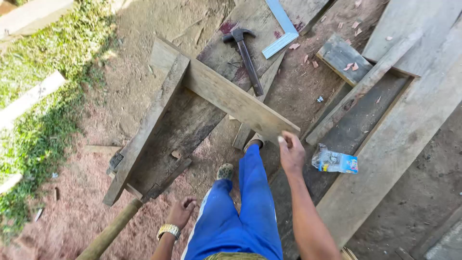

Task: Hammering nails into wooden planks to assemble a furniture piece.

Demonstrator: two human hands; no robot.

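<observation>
I stand in blue trousers (pixel 250 202) over two weathered planks joined in an L. The long plank (pixel 226 94) runs from the upper left to its near end by my right hand (pixel 291 153). That hand's fingertips are pinched on a small pale bit (pixel 280 139) right at the plank's near corner; what the bit is, I cannot tell. The side plank (pixel 147 130) slants down toward a round wooden pole (pixel 110 231). My left hand (pixel 182 212), with a metal watch on the wrist, hangs loosely curled beside the pole's end and holds nothing.
A claw hammer (pixel 246 55) and a pale blue metal square (pixel 284 29) lie on boards beyond the planks. A crumpled clear plastic bag (pixel 335 162) rests on wide boards (pixel 399 139) at the right. A short grey block (pixel 342 57) and wood chips lie behind it. Grass (pixel 33 130) borders the left.
</observation>
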